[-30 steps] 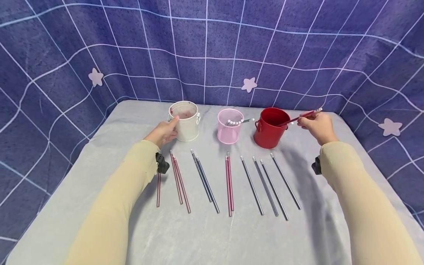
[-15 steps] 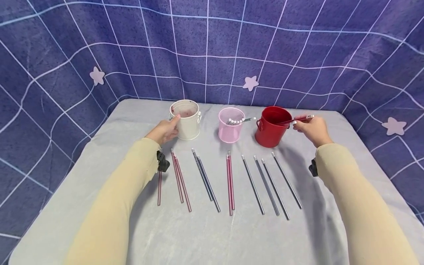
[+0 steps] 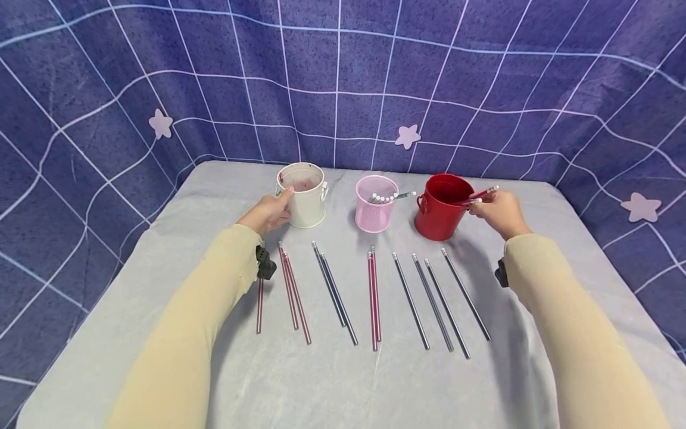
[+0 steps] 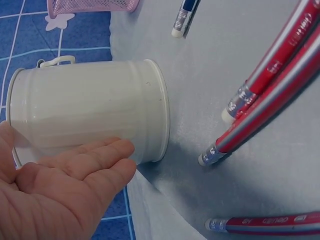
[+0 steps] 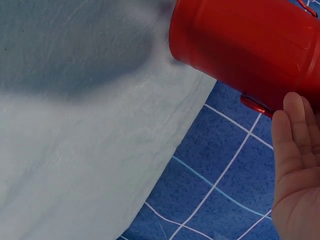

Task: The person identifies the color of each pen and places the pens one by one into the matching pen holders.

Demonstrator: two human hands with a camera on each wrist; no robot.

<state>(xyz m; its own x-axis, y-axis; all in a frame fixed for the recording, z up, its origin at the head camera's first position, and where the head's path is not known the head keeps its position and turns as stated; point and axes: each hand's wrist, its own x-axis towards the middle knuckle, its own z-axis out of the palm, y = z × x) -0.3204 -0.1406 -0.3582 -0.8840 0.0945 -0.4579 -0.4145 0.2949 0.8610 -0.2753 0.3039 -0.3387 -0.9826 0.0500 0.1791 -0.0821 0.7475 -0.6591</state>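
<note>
My left hand (image 3: 270,212) grips the side of the white metal bucket (image 3: 308,208), thumb over its rim. In the left wrist view its fingers lie along the bucket's wall. At the right rim of the red bucket (image 3: 435,221), my right hand (image 3: 502,212) pinches a red pencil (image 3: 485,192), which slants into the bucket with its eraser end outward. A second pencil end (image 3: 473,201) pokes over the same rim. In the right wrist view, fingers (image 5: 295,120) touch the red bucket's outer wall; the thumb and pencil are hidden there.
Between the buckets stands a pink mesh cup (image 3: 372,220) with several white-ended pencils. In front lie red pencils (image 3: 294,295), blue pencils (image 3: 334,298), more red pencils (image 3: 374,298) and several grey pencils (image 3: 434,304). A blue gridded cloth (image 3: 343,71) rises behind the table.
My right hand has moved left and closer to the red bucket, and the red pencil has slid deeper over its rim. The left hand keeps its grip on the white bucket.
</note>
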